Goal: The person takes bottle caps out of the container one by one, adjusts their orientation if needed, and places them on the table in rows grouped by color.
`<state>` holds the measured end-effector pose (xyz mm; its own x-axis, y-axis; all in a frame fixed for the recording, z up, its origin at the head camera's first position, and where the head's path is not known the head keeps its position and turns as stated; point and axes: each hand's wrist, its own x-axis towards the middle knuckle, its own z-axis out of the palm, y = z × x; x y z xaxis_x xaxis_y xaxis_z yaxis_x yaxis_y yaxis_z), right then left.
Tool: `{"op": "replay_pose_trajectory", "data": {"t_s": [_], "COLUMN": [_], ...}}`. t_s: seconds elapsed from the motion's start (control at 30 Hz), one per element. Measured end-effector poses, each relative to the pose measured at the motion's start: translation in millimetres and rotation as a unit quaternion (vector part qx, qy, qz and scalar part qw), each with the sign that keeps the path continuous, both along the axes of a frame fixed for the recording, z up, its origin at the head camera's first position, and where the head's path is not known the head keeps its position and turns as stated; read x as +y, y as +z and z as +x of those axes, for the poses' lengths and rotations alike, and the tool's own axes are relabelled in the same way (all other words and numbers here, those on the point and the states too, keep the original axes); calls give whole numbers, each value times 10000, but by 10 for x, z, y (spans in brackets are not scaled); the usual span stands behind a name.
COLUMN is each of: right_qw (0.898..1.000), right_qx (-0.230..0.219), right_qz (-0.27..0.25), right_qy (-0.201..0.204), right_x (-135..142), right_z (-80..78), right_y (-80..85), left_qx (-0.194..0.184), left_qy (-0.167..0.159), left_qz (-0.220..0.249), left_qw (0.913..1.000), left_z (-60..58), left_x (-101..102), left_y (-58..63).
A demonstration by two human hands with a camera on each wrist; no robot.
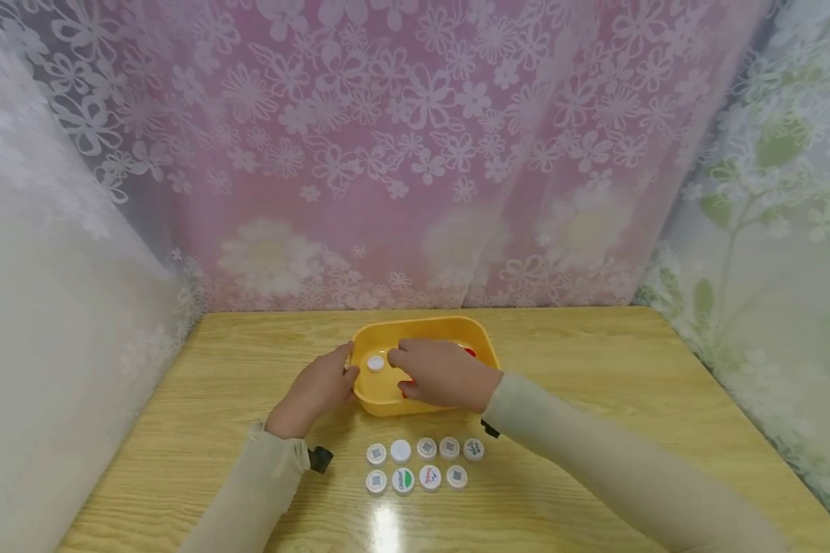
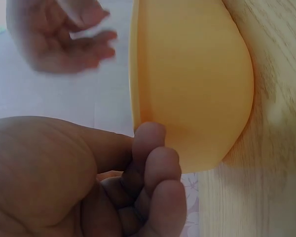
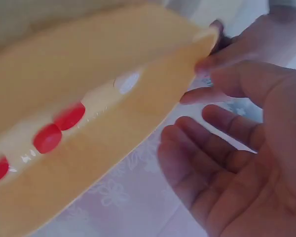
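Observation:
A yellow plastic tub [image 1: 387,408] stands toward the back of the table. My left hand [image 1: 316,390] grips its left rim, thumb on one side and fingers on the other. Over the tub's middle hovers my right hand [image 1: 449,374], fingers loosely bent and nothing between them in the right wrist view. Inside the tub lie a white bottle cap [image 1: 376,363] at the left and red caps [image 3: 70,116], partly covered by my right hand in the head view.
In front of the tub, several white bottle caps [image 1: 400,450] lie in two rows on the wooden table [image 1: 581,461], some with printed codes or logos. A pink flowered curtain [image 1: 401,153] hangs behind the table, with pale curtains at both sides.

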<state>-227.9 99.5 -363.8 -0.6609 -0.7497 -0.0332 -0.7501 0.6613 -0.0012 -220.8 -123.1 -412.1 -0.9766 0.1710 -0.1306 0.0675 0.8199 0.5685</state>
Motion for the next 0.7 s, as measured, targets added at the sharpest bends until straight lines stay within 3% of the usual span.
{"op": "replay_pose_trajectory", "data": {"t_s": [0.2, 0.47, 0.7], "right_qw": [9943, 9878, 9817], "right_qx": [130, -382, -634], "right_qz": [1057, 1496, 1796], "right_qy": [43, -176, 5], "right_x": [-313, -418, -445], "right_z": [-330, -696, -720], "right_y": [-173, -328, -301], "left_qx": [90, -19, -77], "left_qy": [-24, 79, 116], "left_qz": [55, 123, 127], "left_qw": [9999, 9999, 9998], "left_z": [-8, 2, -6], "left_x": [-13, -10, -18], "left_y": [-21, 7, -7]}}
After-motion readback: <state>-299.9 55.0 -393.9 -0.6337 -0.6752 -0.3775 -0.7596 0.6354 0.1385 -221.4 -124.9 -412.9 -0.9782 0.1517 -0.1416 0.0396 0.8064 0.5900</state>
